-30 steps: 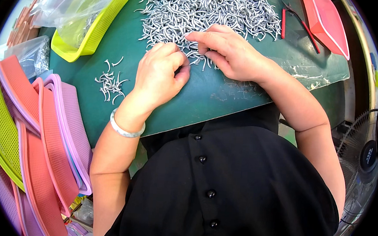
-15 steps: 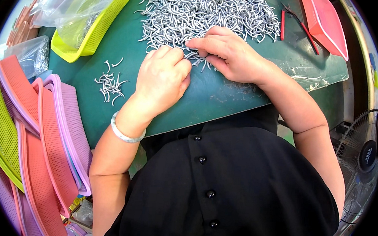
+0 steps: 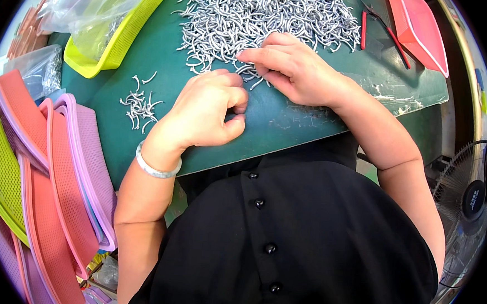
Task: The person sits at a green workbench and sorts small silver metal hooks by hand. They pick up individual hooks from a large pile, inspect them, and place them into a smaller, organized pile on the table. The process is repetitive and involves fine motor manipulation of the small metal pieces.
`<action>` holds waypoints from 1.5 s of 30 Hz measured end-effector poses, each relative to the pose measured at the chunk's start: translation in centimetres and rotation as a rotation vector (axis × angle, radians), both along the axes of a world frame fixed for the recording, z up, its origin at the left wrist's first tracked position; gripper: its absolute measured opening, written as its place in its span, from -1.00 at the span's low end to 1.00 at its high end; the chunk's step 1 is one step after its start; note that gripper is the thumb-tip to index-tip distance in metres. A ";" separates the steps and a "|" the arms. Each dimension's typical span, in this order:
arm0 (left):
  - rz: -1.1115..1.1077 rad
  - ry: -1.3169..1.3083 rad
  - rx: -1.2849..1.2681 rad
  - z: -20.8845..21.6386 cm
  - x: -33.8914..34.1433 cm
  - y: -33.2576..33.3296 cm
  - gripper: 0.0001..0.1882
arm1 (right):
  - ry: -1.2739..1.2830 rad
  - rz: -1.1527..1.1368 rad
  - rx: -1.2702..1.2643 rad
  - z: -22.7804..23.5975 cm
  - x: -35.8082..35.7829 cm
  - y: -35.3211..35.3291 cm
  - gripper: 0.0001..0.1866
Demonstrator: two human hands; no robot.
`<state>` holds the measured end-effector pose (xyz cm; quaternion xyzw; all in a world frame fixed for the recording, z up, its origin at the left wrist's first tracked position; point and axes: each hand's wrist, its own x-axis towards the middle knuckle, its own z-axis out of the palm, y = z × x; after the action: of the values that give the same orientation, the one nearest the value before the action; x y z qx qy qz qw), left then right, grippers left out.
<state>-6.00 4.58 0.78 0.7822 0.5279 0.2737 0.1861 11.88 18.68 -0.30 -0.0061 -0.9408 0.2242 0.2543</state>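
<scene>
A large heap of small curved silver-grey metal pieces (image 3: 268, 20) covers the far middle of the green table. My right hand (image 3: 296, 69) rests at the heap's near edge. Its index finger reaches left over loose pieces, while thumb and middle finger press together; anything between them is hidden. Left of it, my left hand (image 3: 207, 108) is closed, its thumb bent against the curled fingers. What it may hold cannot be seen. A pale bangle (image 3: 156, 168) circles my left wrist. Farther left lies a small separate cluster of the same curved pieces (image 3: 139, 106).
A lime-green basket (image 3: 116, 49) with plastic bags stands at the far left. Stacked pink, purple and green baskets (image 3: 65, 197) line the left side. Red-handled pliers (image 3: 395, 44) and a pink tray (image 3: 423, 35) lie far right. A fan (image 3: 472, 199) stands beyond my right arm.
My left hand has drawn back toward me and away from my right hand, its thumb side now showing. My right hand has hardly moved.
</scene>
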 end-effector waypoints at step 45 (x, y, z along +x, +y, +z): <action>0.286 -0.179 -0.020 -0.8 0.4 0.5 -0.92 | -0.037 0.015 -0.068 0.1 0.3 0.3 -0.42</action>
<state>-5.63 5.07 -0.04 0.6696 0.6180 0.3606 0.1991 12.16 19.00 -0.15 -0.0118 -0.9372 0.2577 0.2348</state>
